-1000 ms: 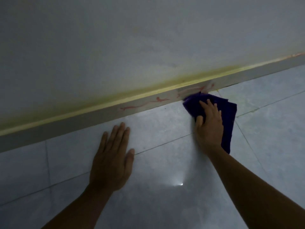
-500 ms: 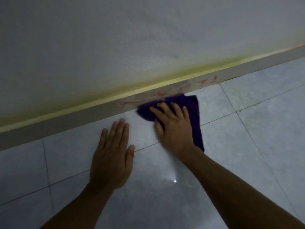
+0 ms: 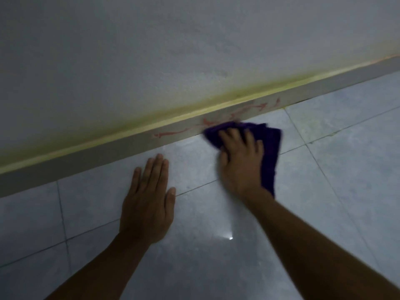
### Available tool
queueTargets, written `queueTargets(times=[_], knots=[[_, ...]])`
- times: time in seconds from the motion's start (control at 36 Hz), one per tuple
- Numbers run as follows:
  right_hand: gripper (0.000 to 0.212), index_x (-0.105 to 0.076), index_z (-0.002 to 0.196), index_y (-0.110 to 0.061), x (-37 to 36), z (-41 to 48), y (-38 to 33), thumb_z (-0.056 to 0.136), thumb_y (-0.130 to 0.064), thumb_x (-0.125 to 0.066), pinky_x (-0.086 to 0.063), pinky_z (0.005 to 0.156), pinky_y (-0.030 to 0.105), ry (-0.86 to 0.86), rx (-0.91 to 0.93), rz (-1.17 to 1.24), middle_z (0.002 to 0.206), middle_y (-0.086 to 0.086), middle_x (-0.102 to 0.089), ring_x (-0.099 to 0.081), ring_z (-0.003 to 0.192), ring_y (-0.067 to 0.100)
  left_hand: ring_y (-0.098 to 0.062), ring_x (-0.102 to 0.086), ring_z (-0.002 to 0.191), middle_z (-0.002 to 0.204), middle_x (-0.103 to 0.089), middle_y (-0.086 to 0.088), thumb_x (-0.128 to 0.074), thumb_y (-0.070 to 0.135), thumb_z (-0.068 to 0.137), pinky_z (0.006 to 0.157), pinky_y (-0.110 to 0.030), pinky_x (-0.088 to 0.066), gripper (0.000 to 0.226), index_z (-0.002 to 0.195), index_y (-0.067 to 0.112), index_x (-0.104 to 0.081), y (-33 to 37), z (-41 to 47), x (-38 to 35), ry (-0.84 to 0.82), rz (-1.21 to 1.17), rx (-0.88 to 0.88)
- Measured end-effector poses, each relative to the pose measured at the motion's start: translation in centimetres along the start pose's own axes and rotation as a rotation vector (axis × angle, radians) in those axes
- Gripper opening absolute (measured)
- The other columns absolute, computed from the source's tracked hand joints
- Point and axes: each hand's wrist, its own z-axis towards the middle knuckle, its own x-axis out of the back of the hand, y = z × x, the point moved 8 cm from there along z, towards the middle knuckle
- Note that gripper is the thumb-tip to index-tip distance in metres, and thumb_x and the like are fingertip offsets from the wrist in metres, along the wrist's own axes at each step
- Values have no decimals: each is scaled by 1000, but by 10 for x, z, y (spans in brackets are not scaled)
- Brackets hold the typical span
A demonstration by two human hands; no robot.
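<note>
A purple cloth [image 3: 270, 148] lies against the foot of a grey skirting strip [image 3: 108, 148] where wall meets tiled floor. My right hand [image 3: 240, 161] presses down on the cloth with fingers spread over it, its far edge touching the strip. Red scribbled marks [image 3: 173, 133] run along the strip to the left and right of the cloth. My left hand [image 3: 149, 202] lies flat on the floor tile, fingers straight and together, a little left of the cloth. The right hand is motion-blurred.
The pale grey wall [image 3: 194, 50] rises behind the strip, with a yellow-green stain [image 3: 216, 102] along the strip's top edge. Glossy grey floor tiles [image 3: 346, 169] with thin grout lines spread all around; a small bright light reflection [image 3: 230, 238] shows between my arms.
My right hand slid the cloth left along the strip, then back a little to the right. My left hand stayed flat on the floor.
</note>
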Motion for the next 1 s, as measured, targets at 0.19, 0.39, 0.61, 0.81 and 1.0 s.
queueTargets(times=[0.19,0.39,0.61,0.81,1.0], knots=[[56,-35,154,-33,-28,-47,-54,99,-44,-30,-5,124,54,-149,303,9,163,-10,-28,-12,154,24,-34,-26,158,170,-25,-19,-23,39,104,125,-57,-29,69,162,1,-24,1,4,-1,-43,80,35],[58,-30,155,-33,6,-34,50,98,-42,-28,-10,124,55,-64,13,9,165,-7,-25,-13,154,24,-33,-26,158,170,-25,-17,-25,34,102,127,-58,-27,68,162,2,-26,20,11,-7,-20,41,86],[58,-20,158,-32,29,43,147,102,-42,-29,-8,122,60,7,-314,-53,167,-3,-17,-11,154,31,-28,-25,159,170,-27,-12,-24,44,107,128,-56,-26,66,161,6,-29,82,44,-18,-11,-59,-5],[58,-17,159,-33,26,58,151,103,-40,-29,-5,122,60,-2,-343,-59,168,-5,-12,-6,155,30,-29,-21,160,171,-24,-12,-24,40,107,128,-56,-25,64,163,7,-26,82,48,-20,-11,-25,-18],[58,-23,158,-31,8,26,77,101,-40,-20,-4,123,60,-36,-145,-40,167,-4,-17,-5,155,30,-29,-17,161,172,-21,-13,-22,39,107,128,-56,-25,64,163,7,-24,82,50,-21,-33,10,-10]])
